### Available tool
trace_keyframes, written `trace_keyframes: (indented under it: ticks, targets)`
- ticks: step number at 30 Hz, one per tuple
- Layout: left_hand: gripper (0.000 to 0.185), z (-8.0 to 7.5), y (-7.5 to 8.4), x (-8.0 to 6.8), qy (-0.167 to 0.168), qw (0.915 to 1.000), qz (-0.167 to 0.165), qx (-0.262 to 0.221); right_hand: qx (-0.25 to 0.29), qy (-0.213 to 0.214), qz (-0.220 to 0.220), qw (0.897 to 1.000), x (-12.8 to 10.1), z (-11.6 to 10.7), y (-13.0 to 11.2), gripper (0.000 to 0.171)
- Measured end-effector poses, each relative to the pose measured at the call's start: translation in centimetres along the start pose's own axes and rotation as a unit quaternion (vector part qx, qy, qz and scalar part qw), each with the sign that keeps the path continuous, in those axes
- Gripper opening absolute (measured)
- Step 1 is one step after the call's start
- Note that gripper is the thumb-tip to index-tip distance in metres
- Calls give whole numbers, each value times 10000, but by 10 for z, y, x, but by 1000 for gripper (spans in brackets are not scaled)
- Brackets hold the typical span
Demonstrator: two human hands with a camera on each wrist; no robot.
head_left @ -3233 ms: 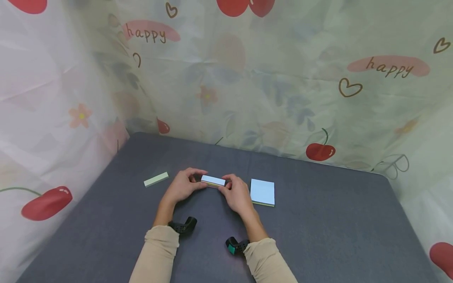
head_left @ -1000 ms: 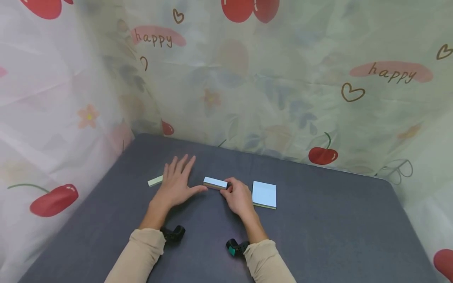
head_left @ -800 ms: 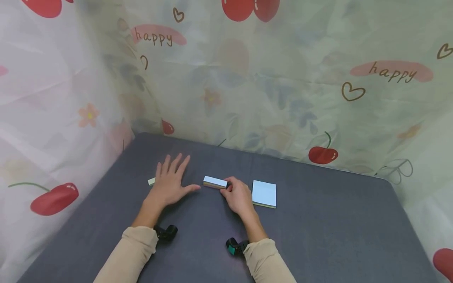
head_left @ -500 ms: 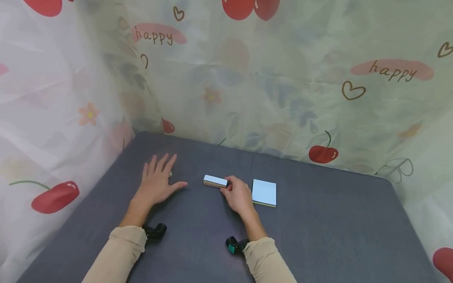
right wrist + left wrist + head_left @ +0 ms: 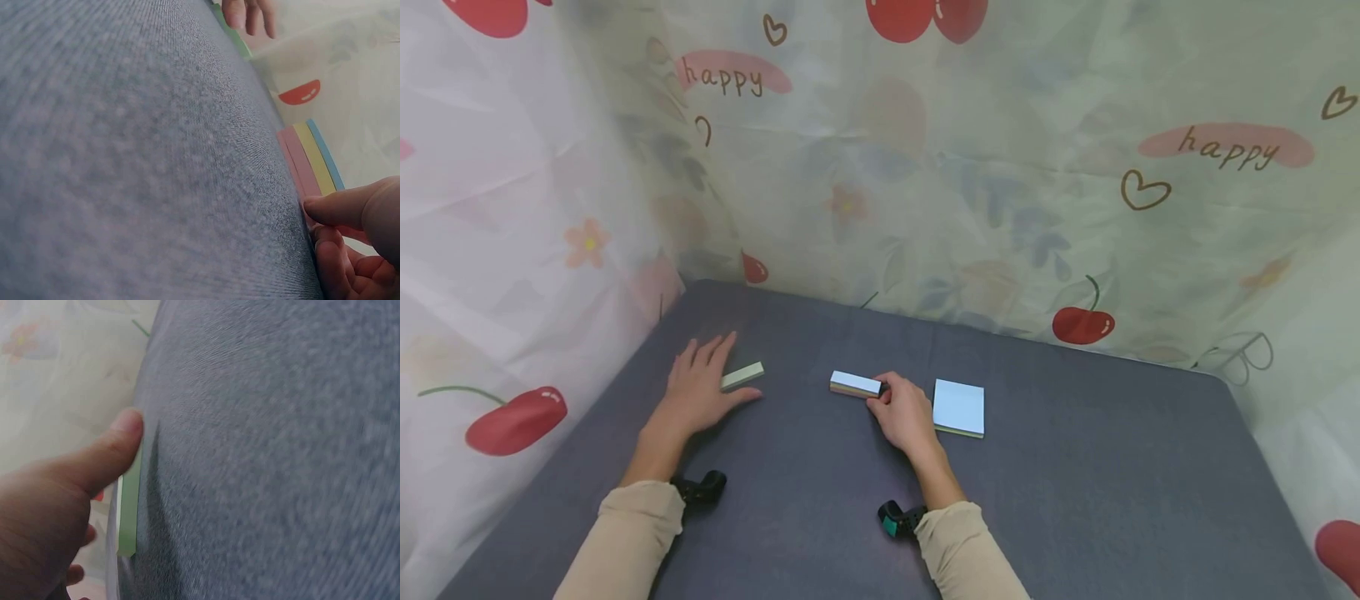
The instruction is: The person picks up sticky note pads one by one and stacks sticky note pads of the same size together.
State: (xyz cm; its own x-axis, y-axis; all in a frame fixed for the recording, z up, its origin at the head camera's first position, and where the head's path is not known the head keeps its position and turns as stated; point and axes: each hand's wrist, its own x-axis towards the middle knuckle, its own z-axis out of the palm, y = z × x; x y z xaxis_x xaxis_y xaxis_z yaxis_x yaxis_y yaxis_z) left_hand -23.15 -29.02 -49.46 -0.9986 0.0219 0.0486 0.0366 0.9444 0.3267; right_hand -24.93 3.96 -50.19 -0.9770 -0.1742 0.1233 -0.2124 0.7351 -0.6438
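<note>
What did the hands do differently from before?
The left hand let go of the striped pad, which both hands held before. It slid out to the left, passing over the green pad, and now lies flat with its fingers on that pad's left end. The right hand still pinches the striped pad's right end. The green pad, the striped pad and the blue square pad stayed in place on the grey table.

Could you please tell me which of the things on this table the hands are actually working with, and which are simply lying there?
In hand:
- narrow multicoloured pad, pinched at its end by the right hand
- narrow green pad, with the left hand flat on the table, its fingers at the pad's end

Lying about:
- square blue-topped pad, beside the right hand
- grey table
- cherry-print curtain
</note>
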Motion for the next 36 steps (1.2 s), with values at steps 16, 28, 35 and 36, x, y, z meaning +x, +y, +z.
trace_keyframes:
  ticks: [16,28,35,36]
  targets:
    - [66,-3,-10,-8,-489,9985,-138,-219,-21,25,-13,10000,1,1,2,32]
    - [33,-5,-2,-8,327,9987,320,-240,23,-11,15,10000,1,1,2,30]
    - [31,-9,12,-3,323,9982,311,-410,18,-19,9,10000,1,1,3,29]
    - [32,-10,14,-2,293,9982,291,-438,24,-22,23,10000,1,1,3,29]
